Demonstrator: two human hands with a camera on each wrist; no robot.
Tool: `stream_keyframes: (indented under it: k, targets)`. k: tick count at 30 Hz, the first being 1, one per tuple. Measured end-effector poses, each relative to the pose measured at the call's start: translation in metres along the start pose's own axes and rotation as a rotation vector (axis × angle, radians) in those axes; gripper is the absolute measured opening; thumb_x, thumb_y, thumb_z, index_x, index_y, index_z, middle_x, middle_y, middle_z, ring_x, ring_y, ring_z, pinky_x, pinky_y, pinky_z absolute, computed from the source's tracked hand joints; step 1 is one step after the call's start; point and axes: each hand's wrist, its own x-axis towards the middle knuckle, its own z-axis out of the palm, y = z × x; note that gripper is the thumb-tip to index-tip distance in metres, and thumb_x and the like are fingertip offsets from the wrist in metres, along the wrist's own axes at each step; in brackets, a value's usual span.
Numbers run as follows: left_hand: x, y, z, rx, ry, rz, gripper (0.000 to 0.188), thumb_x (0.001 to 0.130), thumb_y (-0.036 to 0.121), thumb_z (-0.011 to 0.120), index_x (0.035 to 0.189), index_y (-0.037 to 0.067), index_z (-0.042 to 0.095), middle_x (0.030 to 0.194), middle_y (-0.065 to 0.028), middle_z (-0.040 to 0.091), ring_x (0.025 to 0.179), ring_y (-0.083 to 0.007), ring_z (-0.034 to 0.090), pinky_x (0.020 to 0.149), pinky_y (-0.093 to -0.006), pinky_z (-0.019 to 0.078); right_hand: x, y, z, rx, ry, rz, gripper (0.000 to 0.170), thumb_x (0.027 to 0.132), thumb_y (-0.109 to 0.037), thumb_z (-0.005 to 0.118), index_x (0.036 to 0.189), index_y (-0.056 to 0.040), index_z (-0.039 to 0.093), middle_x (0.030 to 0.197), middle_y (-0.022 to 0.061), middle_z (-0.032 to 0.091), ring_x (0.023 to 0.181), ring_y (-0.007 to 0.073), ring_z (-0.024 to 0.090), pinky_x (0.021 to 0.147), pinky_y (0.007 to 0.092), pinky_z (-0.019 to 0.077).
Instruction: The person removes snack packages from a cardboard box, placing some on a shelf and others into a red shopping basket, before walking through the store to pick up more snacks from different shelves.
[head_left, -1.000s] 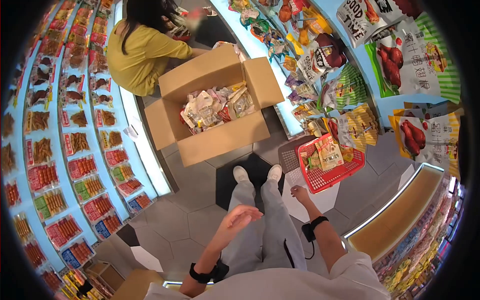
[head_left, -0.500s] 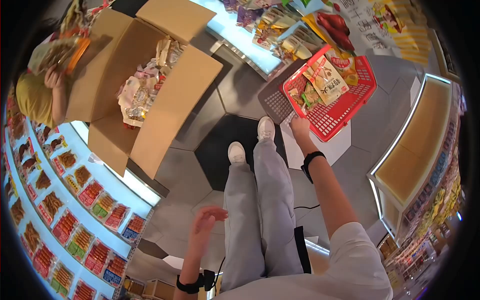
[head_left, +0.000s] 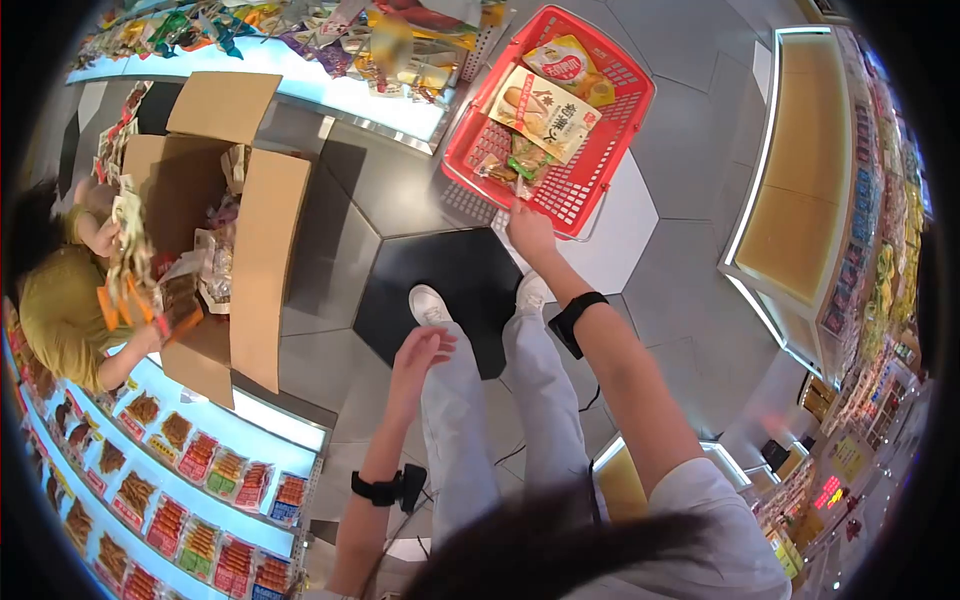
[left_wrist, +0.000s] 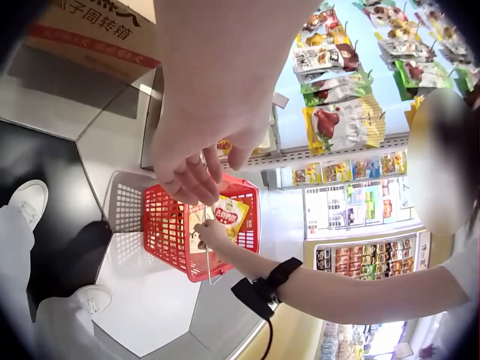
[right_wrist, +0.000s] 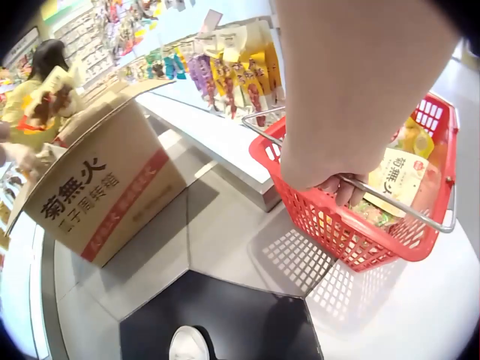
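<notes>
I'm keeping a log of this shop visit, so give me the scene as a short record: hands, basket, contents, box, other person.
Right hand: grips the metal handle of the basket
Left hand: holds nothing, fingers relaxed
Basket: red plastic, perforated walls
Contents: cream packet, yellow packet, small green packet
Box: cardboard, flaps open, packets inside
Other person: yellow top, beside the box, packets in hand
</notes>
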Motion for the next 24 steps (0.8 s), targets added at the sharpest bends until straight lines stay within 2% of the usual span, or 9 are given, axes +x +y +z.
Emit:
stream_keyframes:
  k: [1,3,4,7,10,14,15,20,24]
  targets:
    - [0.017,-0.007,0.012,-0.041,-0.003,-0.01,0.028,0.09,0.024,0.047,0.108,0.003,0.05,0.101,-0.0093,0.057,0.093,-0.0166,0.055,0.08,-0.0291,0.0428,-0.01,0.003,-0.009,-0.005,0.135,-0.128,0.02,0.074,-0.013,0.051,0.089,-0.0008,0.047,0.07,0.0136,0.06,0.062,0.0281,0.062,0.052,0.0391,0.049]
    - [0.054,-0.039,0.026,-0.113,0.057,-0.07,0.036,0.089,0.028,0.048,0.115,0.004,0.044,0.102,-0.0092,0.056,0.097,-0.017,0.054,0.082,-0.029,0.0421,-0.038,-0.009,-0.005,0.07,0.162,-0.17,0.021,0.074,-0.014,0.053,0.088,0.0009,0.048,0.069,0.0152,0.059,0.063,0.0291,0.061,0.053,0.0392,0.0493]
    - [0.074,-0.053,0.032,-0.15,0.119,-0.115,0.041,0.089,0.03,0.048,0.119,0.004,0.04,0.103,-0.0096,0.056,0.099,-0.0172,0.053,0.083,-0.0291,0.0418,-0.05,-0.022,-0.011,0.137,-0.088,-0.096,0.019,0.075,-0.014,0.053,0.086,0.001,0.049,0.07,0.0163,0.059,0.063,0.0297,0.061,0.054,0.0397,0.0494]
    - [0.109,-0.07,0.048,-0.313,0.275,-0.22,0.036,0.089,0.031,0.048,0.115,0.006,0.043,0.103,-0.0079,0.058,0.096,-0.0173,0.055,0.082,-0.0316,0.044,-0.087,-0.048,-0.004,0.342,-0.092,-0.103,0.016,0.076,-0.012,0.052,0.083,0.0022,0.049,0.074,0.0181,0.059,0.066,0.0316,0.06,0.057,0.0404,0.0492]
    - [0.127,-0.088,0.052,-0.42,0.208,-0.129,0.029,0.09,0.029,0.048,0.108,0.007,0.045,0.102,-0.0081,0.058,0.092,-0.0164,0.056,0.079,-0.0298,0.0452,-0.114,-0.064,0.005,0.492,-0.143,-0.144,0.02,0.075,-0.011,0.052,0.089,0.0037,0.05,0.077,0.0185,0.058,0.069,0.0326,0.059,0.06,0.0403,0.0482]
    - [0.114,-0.112,0.025,-0.165,0.343,-0.212,0.017,0.091,0.021,0.044,0.099,0.007,0.047,0.093,-0.007,0.059,0.084,-0.0149,0.057,0.072,-0.0282,0.0468,-0.131,-0.052,0.01,0.869,-0.12,-0.315,0.023,0.073,-0.01,0.054,0.094,-0.0002,0.056,0.079,0.0165,0.057,0.07,0.0338,0.058,0.062,0.0417,0.0467]
    - [0.114,-0.118,0.022,-0.182,0.402,-0.246,0.015,0.092,0.018,0.038,0.099,0.007,0.045,0.086,-0.0087,0.06,0.081,-0.0167,0.059,0.07,-0.034,0.0492,-0.132,-0.045,0.003,0.921,-0.168,-0.226,0.019,0.074,-0.01,0.053,0.09,-0.0031,0.06,0.079,0.0155,0.059,0.07,0.0337,0.058,0.064,0.0413,0.0466]
    - [0.108,-0.112,0.015,-0.111,0.291,-0.221,0.014,0.092,0.017,0.039,0.096,0.006,0.046,0.082,-0.0071,0.058,0.082,-0.0205,0.061,0.071,-0.0349,0.0483,-0.095,0.011,0.037,0.692,-0.349,0.065,0.019,0.077,-0.016,0.051,0.082,-0.0011,0.061,0.079,0.0208,0.061,0.075,0.0359,0.059,0.07,0.0429,0.0476]
    - [0.124,-0.139,-0.002,-0.085,0.362,-0.234,0.015,0.092,0.019,0.039,0.096,0.006,0.045,0.079,-0.007,0.058,0.084,-0.0215,0.061,0.073,-0.0366,0.0484,-0.025,0.032,0.097,0.378,-0.574,-0.046,0.026,0.077,-0.022,0.05,0.08,0.0008,0.062,0.083,0.0202,0.062,0.079,0.0335,0.061,0.071,0.0415,0.0491]
